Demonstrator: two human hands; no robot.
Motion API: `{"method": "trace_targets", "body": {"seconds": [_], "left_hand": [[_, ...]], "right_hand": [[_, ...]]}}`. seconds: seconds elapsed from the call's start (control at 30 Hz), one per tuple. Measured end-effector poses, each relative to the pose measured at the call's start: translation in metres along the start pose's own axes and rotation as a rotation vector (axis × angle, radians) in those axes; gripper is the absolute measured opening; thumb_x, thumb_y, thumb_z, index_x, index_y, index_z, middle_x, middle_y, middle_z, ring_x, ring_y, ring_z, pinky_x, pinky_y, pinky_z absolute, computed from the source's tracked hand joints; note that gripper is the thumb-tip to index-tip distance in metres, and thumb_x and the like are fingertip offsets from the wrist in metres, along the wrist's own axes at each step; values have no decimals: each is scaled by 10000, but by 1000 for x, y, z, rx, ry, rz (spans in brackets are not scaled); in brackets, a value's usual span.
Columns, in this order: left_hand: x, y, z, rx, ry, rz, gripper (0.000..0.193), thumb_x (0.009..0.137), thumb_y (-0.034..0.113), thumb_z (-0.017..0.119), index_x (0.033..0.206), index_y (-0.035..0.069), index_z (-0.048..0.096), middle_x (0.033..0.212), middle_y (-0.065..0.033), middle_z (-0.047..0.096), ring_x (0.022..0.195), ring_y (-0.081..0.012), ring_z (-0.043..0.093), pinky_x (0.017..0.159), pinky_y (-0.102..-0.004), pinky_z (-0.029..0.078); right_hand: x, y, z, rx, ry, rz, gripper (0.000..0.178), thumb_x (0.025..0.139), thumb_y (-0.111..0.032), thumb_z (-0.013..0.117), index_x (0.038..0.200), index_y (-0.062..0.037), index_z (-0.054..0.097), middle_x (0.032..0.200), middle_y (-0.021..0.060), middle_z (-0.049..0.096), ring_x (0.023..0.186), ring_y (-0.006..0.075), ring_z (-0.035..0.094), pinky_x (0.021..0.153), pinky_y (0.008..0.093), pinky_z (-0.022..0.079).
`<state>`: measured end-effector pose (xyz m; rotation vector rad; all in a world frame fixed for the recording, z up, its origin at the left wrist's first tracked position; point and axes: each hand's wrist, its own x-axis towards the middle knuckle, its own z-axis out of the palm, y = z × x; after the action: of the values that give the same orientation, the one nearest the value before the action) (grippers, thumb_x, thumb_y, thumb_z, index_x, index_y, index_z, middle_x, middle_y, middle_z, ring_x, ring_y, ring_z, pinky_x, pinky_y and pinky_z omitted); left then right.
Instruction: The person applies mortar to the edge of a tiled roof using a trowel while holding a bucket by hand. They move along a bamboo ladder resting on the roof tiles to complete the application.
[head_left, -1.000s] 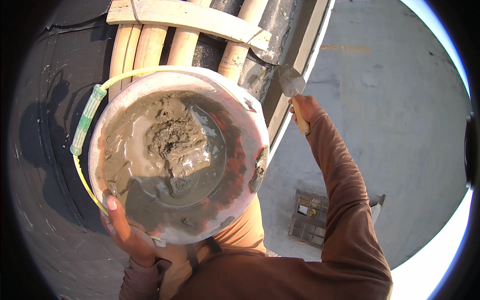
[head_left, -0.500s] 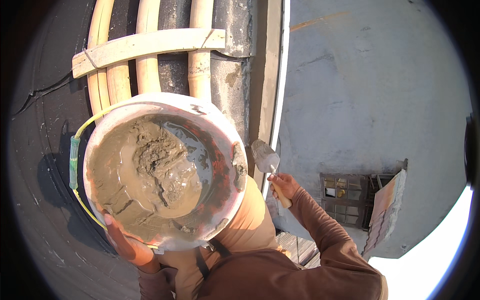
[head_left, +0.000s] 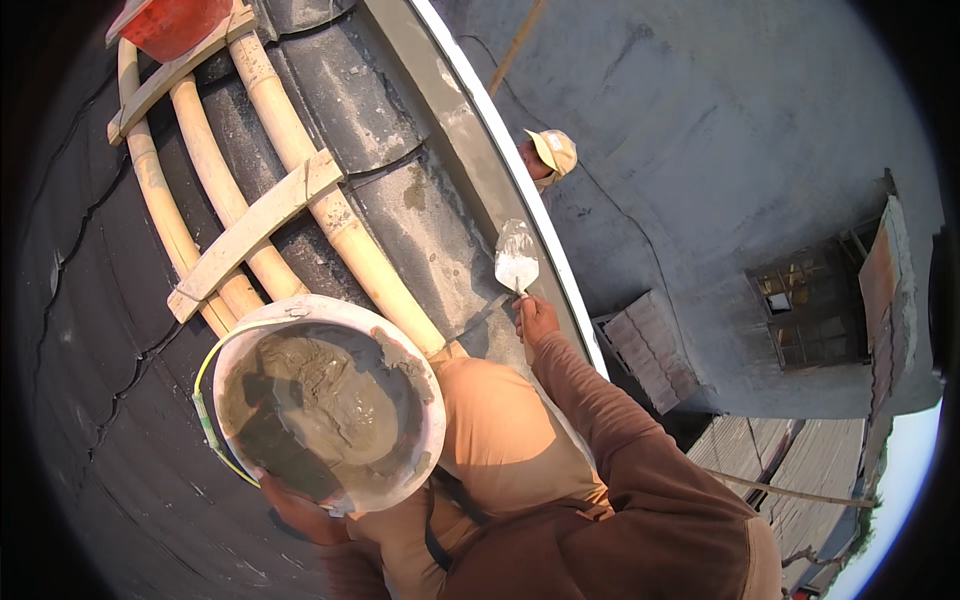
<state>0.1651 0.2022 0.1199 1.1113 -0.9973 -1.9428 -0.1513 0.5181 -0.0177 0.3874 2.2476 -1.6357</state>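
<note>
A white bucket (head_left: pixel 432 430) of wet grey mortar (head_left: pixel 345 405) rests against my thighs, tilted so that its mouth faces me. My left hand (head_left: pixel 300 512) grips it low on the near left side, the fingers mostly hidden behind the wall. A yellow wire handle with a green grip (head_left: pixel 204 420) hangs over the bucket's left side. In my right hand (head_left: pixel 538 318) is a pointing trowel (head_left: pixel 517 262), its handle mostly covered by my fingers. The blade has pale mortar on it and lies over the smooth grey mortar strip (head_left: pixel 470 165) along the roof edge.
A bamboo ladder with wooden crosspieces (head_left: pixel 255 235) lies on dark roof tiles (head_left: pixel 90 330). A red container (head_left: pixel 180 25) sits at its far end. Beyond the white roof edge (head_left: pixel 535 195), a person in a yellow cap (head_left: pixel 555 150) stands below, beside a grey wall (head_left: pixel 690 120).
My view has swung right and ahead, bringing the red container and the capped person into sight. The trowel has moved from beside the bucket out over the mortar strip.
</note>
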Motion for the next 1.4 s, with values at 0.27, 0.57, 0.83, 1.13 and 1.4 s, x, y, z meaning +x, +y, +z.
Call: {"method": "trace_targets", "body": {"seconds": [0.27, 0.57, 0.83, 1.13, 1.4], "left_hand": [[-4, 6, 2, 31, -105, 24, 583, 1047, 463, 373, 1410, 12, 440, 1355, -148, 528, 1216, -269, 540, 1013, -417, 446], [3, -2, -2, 168, -120, -20, 558, 1054, 452, 363, 1408, 30, 449, 1333, -137, 551, 1181, -280, 567, 993, -423, 470], [-29, 11, 37, 158, -34, 35, 580, 1038, 464, 408, 1442, 50, 427, 1404, -113, 497, 1236, -277, 526, 1015, -420, 450], [-1, 2, -1, 178, -44, 22, 605, 1005, 505, 445, 1429, 74, 455, 1373, -95, 531, 1222, -283, 535, 1004, -410, 449], [-5, 6, 3, 131, -13, 18, 626, 999, 499, 463, 1429, 44, 461, 1378, -106, 531, 1208, -286, 528, 1007, -415, 430]], "right_hand": [[-39, 50, -32, 38, -6, 37, 358, 1022, -325, 435, 943, -23, 610, 663, 40, 547, 503, 111, 519, 453, 294, 434], [68, -4, 45, -190, 67, -208, 382, 1013, -341, 486, 926, 14, 599, 709, 122, 594, 599, 227, 582, 573, 379, 490], [0, 41, 2, -206, 61, -215, 383, 1020, -344, 482, 897, 6, 577, 653, 107, 608, 540, 200, 617, 520, 361, 504], [62, -94, 67, -180, 27, -172, 427, 986, -349, 478, 971, 55, 615, 960, 312, 658, 981, 518, 597, 861, 535, 477], [28, -52, 38, -182, 77, -338, 372, 1011, -304, 494, 864, 30, 564, 701, 226, 635, 661, 413, 649, 675, 484, 504]]}}
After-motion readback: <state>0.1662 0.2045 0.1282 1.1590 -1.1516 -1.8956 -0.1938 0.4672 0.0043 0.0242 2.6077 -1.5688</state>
